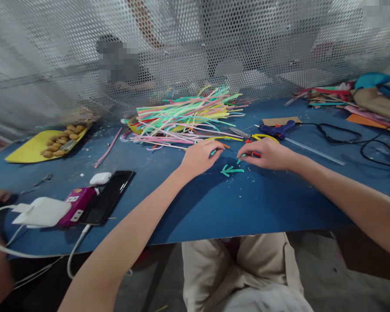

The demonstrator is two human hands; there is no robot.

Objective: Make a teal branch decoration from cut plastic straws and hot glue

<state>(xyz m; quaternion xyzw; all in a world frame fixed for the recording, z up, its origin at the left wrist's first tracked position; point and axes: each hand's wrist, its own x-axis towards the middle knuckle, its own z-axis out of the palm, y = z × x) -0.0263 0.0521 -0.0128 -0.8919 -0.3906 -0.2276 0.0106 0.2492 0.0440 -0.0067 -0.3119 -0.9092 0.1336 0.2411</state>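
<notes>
bare table (195,216) between the hands and its near edge — left hand (202,157) and right hand (259,155) palm-down, fingertips pinching green pieces (241,159).

We wear loose beige trousers (204,271), matte cloth, soft creases across thighs, fold line along outer right leg. Paler, greyish-white cloth (266,299) lies over our lap, too blurred to name garment. Our left forearm (143,216) and right forearm (341,186) show bare, slender.
</notes>
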